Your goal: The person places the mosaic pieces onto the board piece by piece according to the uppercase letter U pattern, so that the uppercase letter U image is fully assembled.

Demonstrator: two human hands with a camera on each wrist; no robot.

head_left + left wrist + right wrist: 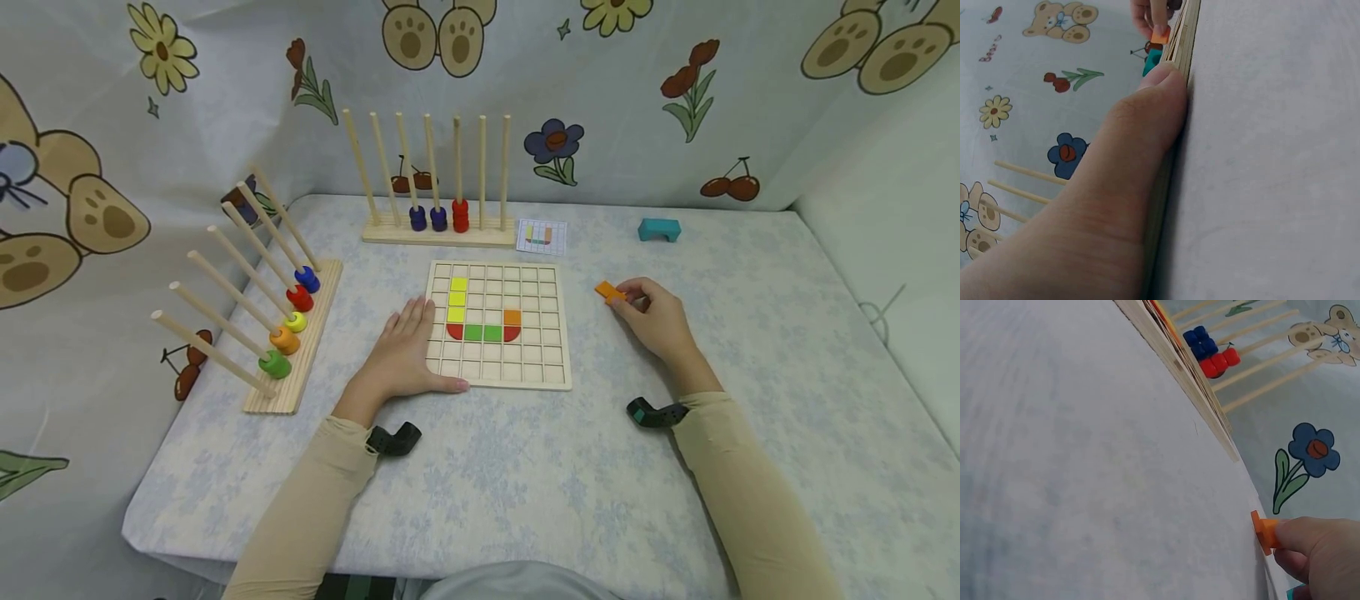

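A wooden grid board (543, 354) lies flat on the table with colored tiles in it: a yellow column (457, 300), green squares (482, 333), red rounded corners and an orange square (512, 317). My left hand (405, 354) rests at the board's left side, fingers straight, thumb (1147, 125) along its near edge. To the right of the board, my right hand (660, 321) pinches a small orange block (610, 292) between thumb and fingers. In the right wrist view the orange block (1265, 532) has a flat plate-like part; the fingers hide some of it.
Behind the board stands a wooden peg rack (438, 236) with blue and red beads. Another peg rack (296, 379) with several colored beads is at the left. A printed grid card (542, 237) lies by the back rack, and a teal bridge-shaped block (659, 229) sits back right.
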